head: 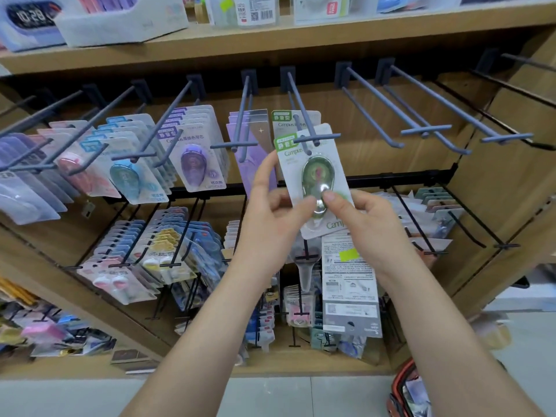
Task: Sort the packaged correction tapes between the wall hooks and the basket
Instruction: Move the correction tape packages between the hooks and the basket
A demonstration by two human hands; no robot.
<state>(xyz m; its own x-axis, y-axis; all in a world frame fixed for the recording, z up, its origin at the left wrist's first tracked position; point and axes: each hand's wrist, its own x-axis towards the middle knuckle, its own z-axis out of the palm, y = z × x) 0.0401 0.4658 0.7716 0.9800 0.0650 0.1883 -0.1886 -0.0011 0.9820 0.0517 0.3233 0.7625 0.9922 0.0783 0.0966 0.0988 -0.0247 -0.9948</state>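
Note:
A green packaged correction tape [313, 164] sits at the tip of a blue wall hook [304, 115], its hang hole over the hook's end. My left hand [270, 212] pinches the pack's left edge with thumb and forefinger. My right hand [358, 218] pinches its lower part, thumb on the blister, and a second pack [349, 284] hangs back side out below that hand. Another green pack [284, 123] hangs further back on the same hook. The basket [406, 389], red-rimmed, shows at the bottom right with packs inside.
Hooks to the left carry purple [195, 161], blue [126, 176] and pink [75, 167] tape packs. Bare blue hooks [391, 115] jut out to the right. A lower row of black hooks [180, 242] holds more packs. A wooden shelf [270, 37] runs overhead.

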